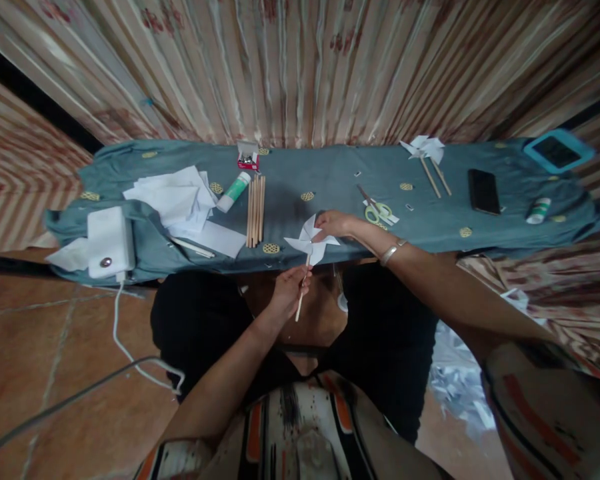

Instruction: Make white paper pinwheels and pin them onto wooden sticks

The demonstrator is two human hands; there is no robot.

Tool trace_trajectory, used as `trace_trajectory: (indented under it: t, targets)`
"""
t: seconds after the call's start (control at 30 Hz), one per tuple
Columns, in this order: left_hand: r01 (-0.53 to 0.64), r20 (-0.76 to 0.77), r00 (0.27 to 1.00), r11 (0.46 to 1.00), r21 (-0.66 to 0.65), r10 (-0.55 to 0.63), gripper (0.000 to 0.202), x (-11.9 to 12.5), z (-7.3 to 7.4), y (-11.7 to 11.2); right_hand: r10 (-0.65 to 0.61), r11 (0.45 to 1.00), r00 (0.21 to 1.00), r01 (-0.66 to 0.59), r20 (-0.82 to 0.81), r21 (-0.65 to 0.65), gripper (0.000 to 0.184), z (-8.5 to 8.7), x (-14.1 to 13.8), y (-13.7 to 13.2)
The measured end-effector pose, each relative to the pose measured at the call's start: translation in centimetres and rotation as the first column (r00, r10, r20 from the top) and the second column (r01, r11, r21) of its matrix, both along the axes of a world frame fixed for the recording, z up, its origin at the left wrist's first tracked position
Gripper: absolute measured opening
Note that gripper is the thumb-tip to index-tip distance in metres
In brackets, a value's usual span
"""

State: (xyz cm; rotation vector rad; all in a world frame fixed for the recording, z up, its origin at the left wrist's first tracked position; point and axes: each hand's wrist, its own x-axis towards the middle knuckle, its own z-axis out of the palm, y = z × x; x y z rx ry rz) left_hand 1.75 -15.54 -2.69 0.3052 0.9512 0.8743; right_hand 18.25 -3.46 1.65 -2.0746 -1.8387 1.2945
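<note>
A white paper pinwheel (307, 235) on a thin wooden stick (299, 309) is held over the table's near edge, between my knees. My left hand (289, 289) is closed around the stick just below the paper blades, and the stick's lower end pokes out beneath it. From the right, my right hand (331, 225) grips the pinwheel at its upper right blade, near the centre; its fingertips are partly hidden by the paper. A bundle of wooden sticks (256, 212) lies to the left, and green-handled scissors (377, 211) lie to the right.
On the green-grey cloth (325, 167) are white paper sheets (173, 197), a glue stick (234, 192), a red box of small metal pieces (249, 157), finished pinwheels (425, 148), a phone (484, 191), another glue stick (539, 211), a blue-framed device (559, 151) and a corded white box (111, 241).
</note>
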Motion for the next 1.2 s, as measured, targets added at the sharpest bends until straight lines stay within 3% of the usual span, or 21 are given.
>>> trace_trajectory:
  t: [0.33, 0.6, 0.9, 1.2]
  targets:
    - [-0.104, 0.012, 0.994, 0.994, -0.036, 0.105, 0.007, 1.1, 0.4, -0.9, 0.025, 0.999, 1.000, -0.025, -0.001, -0.040, 0.025, 0.4, -0.3, 0.5]
    - [-0.108, -0.008, 0.994, 0.993, -0.043, 0.108, 0.007, 1.3, 0.5, -1.0, -0.015, 0.998, 0.999, 0.013, -0.029, -0.061, 0.030, 0.6, -0.4, 0.2]
    - [-0.112, -0.013, 0.994, 0.993, -0.025, 0.112, 0.006, 1.4, 0.5, -0.9, -0.033, 0.999, 0.999, 0.033, -0.005, -0.022, 0.020, 0.6, -0.5, -0.2]
    - [-0.120, -0.013, 0.993, 0.993, -0.002, 0.120, 0.007, 1.7, 0.0, -0.9, -0.024, 0.999, 1.000, 0.024, -0.010, 0.021, 0.035, -1.2, 0.1, 0.4]
